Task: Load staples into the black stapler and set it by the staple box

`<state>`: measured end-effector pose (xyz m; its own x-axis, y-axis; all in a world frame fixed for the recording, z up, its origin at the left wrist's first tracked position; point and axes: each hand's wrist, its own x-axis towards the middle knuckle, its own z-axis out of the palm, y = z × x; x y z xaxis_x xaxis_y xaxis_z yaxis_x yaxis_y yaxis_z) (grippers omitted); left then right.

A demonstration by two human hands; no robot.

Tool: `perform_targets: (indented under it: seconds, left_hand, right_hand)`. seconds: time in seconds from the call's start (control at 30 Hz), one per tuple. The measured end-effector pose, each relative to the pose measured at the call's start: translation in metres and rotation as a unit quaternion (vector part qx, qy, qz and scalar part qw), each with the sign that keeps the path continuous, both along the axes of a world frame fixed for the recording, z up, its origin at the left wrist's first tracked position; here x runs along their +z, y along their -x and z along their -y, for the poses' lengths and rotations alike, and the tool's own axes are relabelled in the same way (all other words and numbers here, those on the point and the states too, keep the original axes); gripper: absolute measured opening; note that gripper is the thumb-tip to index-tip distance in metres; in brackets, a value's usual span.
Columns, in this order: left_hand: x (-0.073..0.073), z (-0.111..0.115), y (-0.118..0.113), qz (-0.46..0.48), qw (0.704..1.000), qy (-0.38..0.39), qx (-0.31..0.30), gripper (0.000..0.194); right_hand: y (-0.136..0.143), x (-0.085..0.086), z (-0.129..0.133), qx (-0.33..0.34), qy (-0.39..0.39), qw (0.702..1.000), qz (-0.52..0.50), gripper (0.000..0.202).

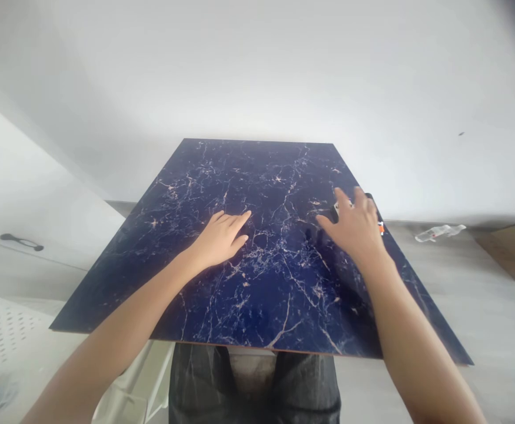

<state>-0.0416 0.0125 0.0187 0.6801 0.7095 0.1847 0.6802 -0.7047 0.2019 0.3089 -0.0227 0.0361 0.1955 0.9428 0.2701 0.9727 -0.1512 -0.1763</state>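
A dark blue table top (261,294) with white and pinkish veins spreads out in front of me. My left hand (218,240) lies flat near its middle, fingers stretched out and holding nothing. Over the right edge of the table my right hand (355,231) hovers with fingers spread. Beneath it, partly covered, is a small black item (369,196) with a pale patterned part (342,207) showing between thumb and fingers. A bit of orange and white (381,228) peeks out beside the wrist. What kind of things these are I cannot tell.
A pale wall stands behind the table. To the left is a white cabinet front with a dark handle (21,241), and below it a white perforated surface (1,335). On the floor at right lie a crumpled clear plastic item (439,232) and a cardboard box (513,250).
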Motion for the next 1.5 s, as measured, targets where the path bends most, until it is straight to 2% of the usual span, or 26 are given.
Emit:
perform_targets:
  seconds: [0.07, 0.13, 0.2, 0.3, 0.47, 0.63, 0.77, 0.87, 1.0, 1.13, 1.2, 1.27, 1.37, 1.43, 1.5]
  left_hand:
    - [-0.001, 0.0, -0.001, 0.004, 1.0, 0.007, 0.008, 0.068]
    - [-0.001, 0.0, -0.001, 0.004, 1.0, 0.008, 0.012, 0.072]
    - [0.0, 0.0, -0.002, 0.001, 1.0, 0.011, 0.013, 0.072]
    - [0.001, -0.001, -0.001, -0.002, 1.0, 0.013, 0.015, 0.07]
    - [0.0, -0.007, 0.003, 0.005, 1.0, 0.004, 0.028, 0.067]
    - [-0.003, -0.017, 0.012, 0.02, 0.998, -0.008, 0.053, 0.065]
    - [0.0, -0.03, 0.026, 0.04, 0.994, -0.042, 0.088, 0.06]
    - [0.011, -0.04, 0.042, 0.106, 0.98, -0.087, 0.142, 0.051]
    - [0.023, -0.053, 0.069, 0.201, 0.936, -0.161, 0.238, 0.043]
    - [0.024, -0.066, 0.098, 0.227, 0.906, -0.19, 0.302, 0.04]
    - [0.023, -0.072, 0.113, 0.232, 0.901, -0.164, 0.329, 0.041]
    - [0.025, -0.077, 0.13, 0.248, 0.897, -0.099, 0.352, 0.042]
    - [0.033, -0.076, 0.155, 0.254, 0.902, 0.066, 0.342, 0.037]
    - [0.04, -0.072, 0.168, 0.23, 0.911, 0.182, 0.29, 0.037]
    - [0.046, -0.066, 0.174, 0.193, 0.918, 0.255, 0.233, 0.048]
  right_hand:
    - [-0.028, -0.001, -0.002, -0.097, 0.049, 0.994, -0.019, 0.109]
    - [-0.047, -0.003, -0.003, -0.12, 0.094, 0.988, -0.038, 0.118]
    - [-0.052, -0.006, -0.004, -0.122, 0.11, 0.986, -0.042, 0.114]
    - [-0.044, -0.007, -0.009, -0.122, 0.094, 0.988, -0.034, 0.105]
    - [-0.017, -0.01, -0.02, -0.105, 0.07, 0.992, -0.033, 0.1]
    - [0.018, -0.011, -0.032, -0.056, 0.061, 0.996, -0.038, 0.096]
    - [0.063, -0.01, -0.046, -0.002, 0.067, 0.997, -0.048, 0.098]
    - [0.115, -0.009, -0.059, 0.049, 0.067, 0.995, -0.056, 0.1]
    - [0.209, -0.006, -0.07, 0.127, 0.074, 0.985, -0.087, 0.098]
    - [0.309, 0.0, -0.072, 0.143, 0.073, 0.979, -0.128, 0.088]
    - [0.342, 0.004, -0.074, 0.173, 0.089, 0.967, -0.167, 0.077]
    - [0.356, 0.005, -0.081, 0.204, 0.114, 0.95, -0.207, 0.072]
    - [0.344, 0.0, -0.102, 0.222, 0.114, 0.934, -0.257, 0.062]
    - [0.325, -0.007, -0.121, 0.227, 0.083, 0.927, -0.286, 0.057]
    - [0.307, -0.017, -0.139, 0.253, 0.083, 0.911, -0.316, 0.059]
